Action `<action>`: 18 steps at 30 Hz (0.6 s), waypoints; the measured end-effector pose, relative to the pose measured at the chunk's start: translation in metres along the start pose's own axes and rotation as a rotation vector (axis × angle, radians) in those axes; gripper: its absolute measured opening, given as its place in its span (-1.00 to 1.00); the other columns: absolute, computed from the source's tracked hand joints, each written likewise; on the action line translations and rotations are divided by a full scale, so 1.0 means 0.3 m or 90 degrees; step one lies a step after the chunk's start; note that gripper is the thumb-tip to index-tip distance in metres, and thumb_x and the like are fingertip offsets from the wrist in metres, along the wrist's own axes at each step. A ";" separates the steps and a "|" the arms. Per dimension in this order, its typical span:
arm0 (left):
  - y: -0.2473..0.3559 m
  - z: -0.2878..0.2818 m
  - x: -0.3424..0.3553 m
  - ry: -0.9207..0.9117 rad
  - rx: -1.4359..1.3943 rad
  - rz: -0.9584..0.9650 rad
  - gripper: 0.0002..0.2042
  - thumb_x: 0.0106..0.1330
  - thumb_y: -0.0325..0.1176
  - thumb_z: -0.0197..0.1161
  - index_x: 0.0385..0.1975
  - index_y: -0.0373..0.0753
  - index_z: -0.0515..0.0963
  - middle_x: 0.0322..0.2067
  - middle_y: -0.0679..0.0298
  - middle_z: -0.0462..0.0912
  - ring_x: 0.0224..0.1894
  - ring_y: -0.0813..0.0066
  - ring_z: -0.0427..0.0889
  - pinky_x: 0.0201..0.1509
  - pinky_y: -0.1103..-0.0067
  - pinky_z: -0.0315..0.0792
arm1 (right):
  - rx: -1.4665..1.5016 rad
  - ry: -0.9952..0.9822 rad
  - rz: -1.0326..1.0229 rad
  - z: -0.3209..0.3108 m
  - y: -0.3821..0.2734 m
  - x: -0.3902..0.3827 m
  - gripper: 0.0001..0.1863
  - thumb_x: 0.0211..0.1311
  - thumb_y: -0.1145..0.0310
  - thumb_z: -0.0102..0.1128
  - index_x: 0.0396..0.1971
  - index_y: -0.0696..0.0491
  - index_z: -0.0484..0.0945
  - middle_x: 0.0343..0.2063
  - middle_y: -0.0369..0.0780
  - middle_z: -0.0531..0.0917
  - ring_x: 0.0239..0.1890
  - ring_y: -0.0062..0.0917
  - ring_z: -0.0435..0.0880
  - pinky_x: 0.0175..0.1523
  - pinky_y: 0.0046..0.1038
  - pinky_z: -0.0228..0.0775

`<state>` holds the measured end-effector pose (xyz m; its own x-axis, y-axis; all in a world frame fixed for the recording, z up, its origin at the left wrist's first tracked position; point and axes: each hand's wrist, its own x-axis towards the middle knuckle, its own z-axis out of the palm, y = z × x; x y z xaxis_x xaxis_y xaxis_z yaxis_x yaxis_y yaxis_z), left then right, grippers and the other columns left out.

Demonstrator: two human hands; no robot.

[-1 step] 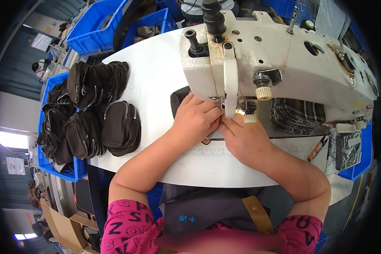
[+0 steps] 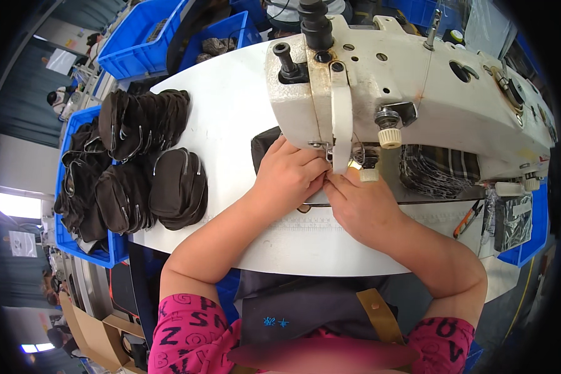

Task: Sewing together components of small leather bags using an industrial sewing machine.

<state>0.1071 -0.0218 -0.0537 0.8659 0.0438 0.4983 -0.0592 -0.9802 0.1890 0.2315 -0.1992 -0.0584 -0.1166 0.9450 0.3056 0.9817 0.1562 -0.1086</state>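
Note:
A white sewing machine (image 2: 397,87) stands over the white table. Below its head, my left hand (image 2: 291,174) has bent fingers pressed on a dark fabric piece (image 2: 263,142), which sticks out to the left. My right hand (image 2: 364,202) is right beside it, fingers closed and angled toward the presser area, touching or nearly touching my left fingertips. Both sets of fingertips are partly hidden by the machine, so their exact grip on the fabric is unclear. A stack of plaid fabric pieces (image 2: 439,171) lies to the right of my right hand.
Piles of dark zippered pouches (image 2: 177,190) sit at the left, some in a blue crate (image 2: 115,249). More crates (image 2: 131,56) are behind. Orange-handled snips (image 2: 464,221) and a clear-wrapped packet (image 2: 511,221) lie at right. Other people (image 2: 59,100) appear in the far left background.

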 end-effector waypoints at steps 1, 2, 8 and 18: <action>-0.003 -0.005 -0.001 0.000 0.001 -0.003 -0.82 -0.03 -0.40 0.48 -0.37 -0.10 0.74 -0.27 0.40 0.73 -0.09 0.30 0.65 0.10 0.37 0.54 | 0.002 -0.001 -0.002 -0.001 -0.001 0.001 -0.51 0.06 0.41 0.26 0.04 0.28 0.62 0.06 0.02 0.68 -0.18 -0.46 0.71 -0.01 -0.31 0.37; -0.008 -0.011 0.002 -0.030 -0.028 -0.014 -0.83 -0.01 -0.41 0.47 -0.38 -0.11 0.73 -0.29 0.41 0.73 -0.11 0.31 0.66 0.09 0.38 0.54 | 0.001 -0.001 -0.007 -0.003 -0.001 -0.001 -0.51 0.06 0.42 0.26 0.04 0.28 0.62 0.05 0.02 0.69 -0.18 -0.46 0.71 -0.02 -0.32 0.37; -0.022 -0.029 0.015 -0.075 -0.106 -0.024 -0.91 0.05 -0.42 0.45 -0.42 -0.13 0.72 -0.33 0.43 0.72 -0.17 0.32 0.66 0.03 0.44 0.53 | 0.009 0.014 -0.006 -0.007 -0.008 0.001 -0.55 0.06 0.43 0.27 -0.01 0.29 0.65 0.03 0.01 0.69 -0.13 -0.40 0.70 -0.01 -0.29 0.42; -0.046 -0.064 0.003 -0.086 -0.058 0.062 -0.83 0.08 -0.38 0.44 -0.30 -0.13 0.77 -0.16 0.47 0.69 -0.02 0.41 0.54 0.01 0.47 0.45 | -0.054 0.012 -0.021 -0.019 -0.014 0.011 -0.61 0.04 0.39 0.30 -0.10 0.24 0.70 0.01 -0.09 0.70 0.03 -0.36 0.58 -0.04 -0.28 0.49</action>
<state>0.0992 -0.0045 -0.0395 0.9125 -0.0828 0.4005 -0.1854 -0.9566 0.2247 0.2278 -0.1983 -0.0516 -0.1465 0.9340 0.3259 0.9868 0.1609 -0.0175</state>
